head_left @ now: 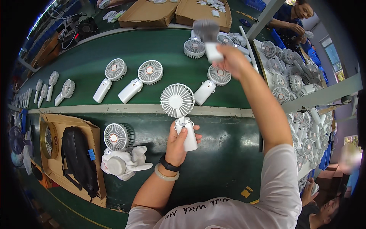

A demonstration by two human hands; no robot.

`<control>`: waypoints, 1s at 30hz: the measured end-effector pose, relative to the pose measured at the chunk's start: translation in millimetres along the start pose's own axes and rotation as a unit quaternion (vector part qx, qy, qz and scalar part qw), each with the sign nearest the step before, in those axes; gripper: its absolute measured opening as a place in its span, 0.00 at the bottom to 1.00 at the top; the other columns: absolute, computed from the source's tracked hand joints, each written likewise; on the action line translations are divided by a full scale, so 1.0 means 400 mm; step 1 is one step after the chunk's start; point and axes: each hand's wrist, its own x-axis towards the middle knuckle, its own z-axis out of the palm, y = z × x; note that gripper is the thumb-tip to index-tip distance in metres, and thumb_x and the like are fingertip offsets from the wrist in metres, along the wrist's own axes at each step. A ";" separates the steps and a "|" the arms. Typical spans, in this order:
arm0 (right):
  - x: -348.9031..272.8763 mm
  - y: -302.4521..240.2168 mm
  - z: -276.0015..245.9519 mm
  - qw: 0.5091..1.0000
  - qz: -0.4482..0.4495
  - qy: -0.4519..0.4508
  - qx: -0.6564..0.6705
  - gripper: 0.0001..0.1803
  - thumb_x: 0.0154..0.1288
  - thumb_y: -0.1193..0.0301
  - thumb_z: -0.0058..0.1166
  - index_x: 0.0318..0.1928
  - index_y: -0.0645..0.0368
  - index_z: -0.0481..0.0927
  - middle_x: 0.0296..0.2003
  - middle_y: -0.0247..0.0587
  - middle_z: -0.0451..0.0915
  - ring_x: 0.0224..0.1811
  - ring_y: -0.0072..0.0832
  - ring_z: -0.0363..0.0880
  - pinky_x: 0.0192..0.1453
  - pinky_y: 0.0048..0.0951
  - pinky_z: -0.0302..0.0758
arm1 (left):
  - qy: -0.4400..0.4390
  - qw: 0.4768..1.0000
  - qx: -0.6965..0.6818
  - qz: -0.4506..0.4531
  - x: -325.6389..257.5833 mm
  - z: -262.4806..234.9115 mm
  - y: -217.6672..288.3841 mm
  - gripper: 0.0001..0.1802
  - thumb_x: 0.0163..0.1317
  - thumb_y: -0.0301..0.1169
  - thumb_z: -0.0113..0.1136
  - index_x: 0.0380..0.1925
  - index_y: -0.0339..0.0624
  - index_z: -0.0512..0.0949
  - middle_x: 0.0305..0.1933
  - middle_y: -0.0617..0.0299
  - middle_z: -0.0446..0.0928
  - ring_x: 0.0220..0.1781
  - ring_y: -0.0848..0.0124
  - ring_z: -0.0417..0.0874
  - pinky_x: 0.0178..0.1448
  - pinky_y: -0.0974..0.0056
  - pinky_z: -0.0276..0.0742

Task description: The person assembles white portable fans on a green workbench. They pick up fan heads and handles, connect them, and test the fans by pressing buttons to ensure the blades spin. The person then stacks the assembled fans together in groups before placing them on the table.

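Left hand [178, 143] gripped a white fan [179, 110] by its handle, fingers closed round it, head upright, held over the green surface [213, 160] just in front of the pale strip [114, 108]. Right hand [230, 61] was raised farther out, fingers closed on the handle of a second fan [207, 38]; its head looked blurred, so probably moving or spinning, could not tell which. Judged step: a two-handed check or sort of fans, one in each hand, both mid-air. Next move would call for a free spot on the belt [133, 49] among the fans lying there, and for keeping the raised arm clear of the metal post [263, 19].

Around: three fans [131, 82] lay flat on the belt near the left hand's fan, another [211, 84] just behind it, almost under the right forearm. More fans [45, 89] trailed off to the far left. A heap of fans [293, 76] filled the tray at right, close to the right elbow. Near the left wrist stood one fan [116, 136] beside a white glove [126, 162]. A black bag [78, 160] lay on cardboard [57, 122] with a tape roll [48, 140]. Boxes [148, 13] sat across the belt. Another person [291, 23] worked at top right; one more showed at bottom right, partly cut off.
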 end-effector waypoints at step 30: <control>-0.286 0.141 -0.096 0.849 -0.277 0.057 -0.446 0.26 0.50 0.66 0.61 0.51 0.60 0.72 0.49 0.50 0.71 0.55 0.43 0.67 0.58 0.37 0.65 | 0.029 0.993 0.071 0.085 0.006 0.002 0.005 0.21 0.65 0.29 0.49 0.57 0.42 0.60 0.53 0.52 0.71 0.48 0.62 0.78 0.50 0.57 0.77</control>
